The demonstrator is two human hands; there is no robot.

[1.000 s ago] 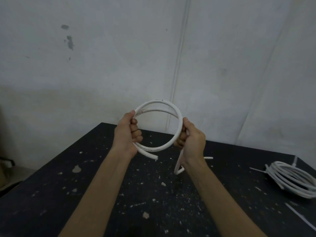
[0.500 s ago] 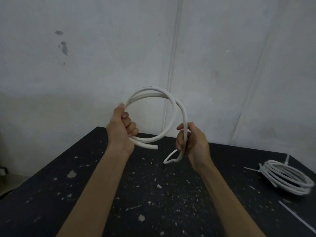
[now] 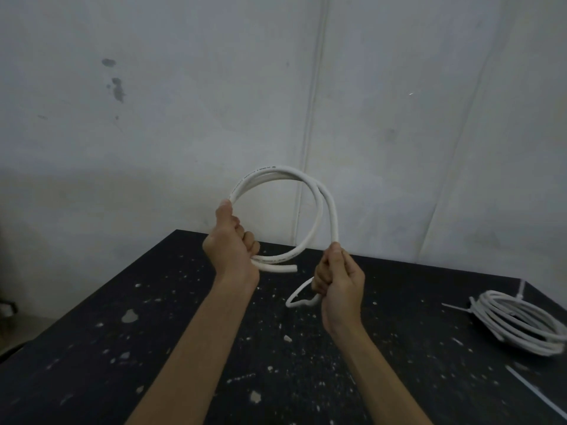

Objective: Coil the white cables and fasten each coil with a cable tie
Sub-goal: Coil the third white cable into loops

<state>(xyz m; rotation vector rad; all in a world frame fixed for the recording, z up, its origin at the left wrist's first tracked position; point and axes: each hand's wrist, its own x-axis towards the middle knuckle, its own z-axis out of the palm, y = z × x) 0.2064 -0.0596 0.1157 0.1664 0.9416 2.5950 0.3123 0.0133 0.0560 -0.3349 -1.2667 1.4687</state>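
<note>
White cable (image 3: 306, 179) forms a two-turn loop held upright above the desk (image 3: 153, 348). The left hand (image 3: 230, 250) grips its left side, fingers curled round the turns, with a cut end poking out beside it. The right hand (image 3: 339, 286) pinches the loop's right side. A tied coil (image 3: 521, 326) lies near the desk's right edge, well apart.

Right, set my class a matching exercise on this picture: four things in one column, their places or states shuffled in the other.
1 left hand
2 right hand
3 bundled coil
4 loose cable tie

A lies straight at the right edge of the table
B grips the left side of the held loop
C rests on the table, already tied
D grips the held loop's right side

Pairs: 1-B, 2-D, 3-C, 4-A.
</note>
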